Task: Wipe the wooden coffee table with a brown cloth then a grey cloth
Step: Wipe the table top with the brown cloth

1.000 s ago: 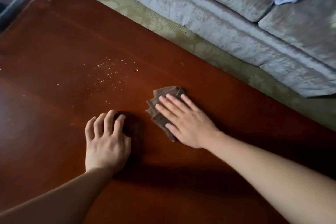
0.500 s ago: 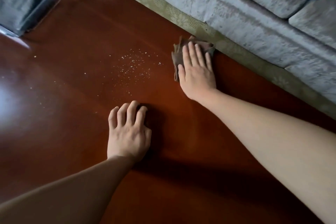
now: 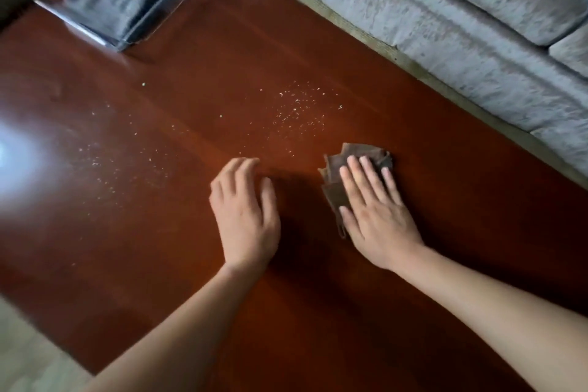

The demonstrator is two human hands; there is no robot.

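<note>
The reddish wooden coffee table point(image 3: 159, 248) fills most of the view. My right hand point(image 3: 378, 213) lies flat with straight fingers on a folded brown cloth point(image 3: 337, 175), pressing it onto the tabletop right of centre. My left hand point(image 3: 245, 213) rests on the bare wood just left of the cloth, fingers loosely bent, holding nothing. Pale crumbs point(image 3: 299, 108) are scattered on the wood beyond both hands, with more crumbs point(image 3: 105, 162) to the left. A grey cloth point(image 3: 108, 6) lies folded inside a clear plastic box point(image 3: 178, 6) at the table's far left corner.
A grey upholstered sofa point(image 3: 445, 25) runs along the table's far edge, with a narrow strip of patterned rug point(image 3: 366, 35) between them. Light floor point(image 3: 28, 356) shows past the table's near left corner. A bright glare point(image 3: 12, 149) sits on the wood at the left.
My right hand has slid the brown cloth back from the table's far edge toward me, to beside my left hand. The view has shifted and shows more of the clear box.
</note>
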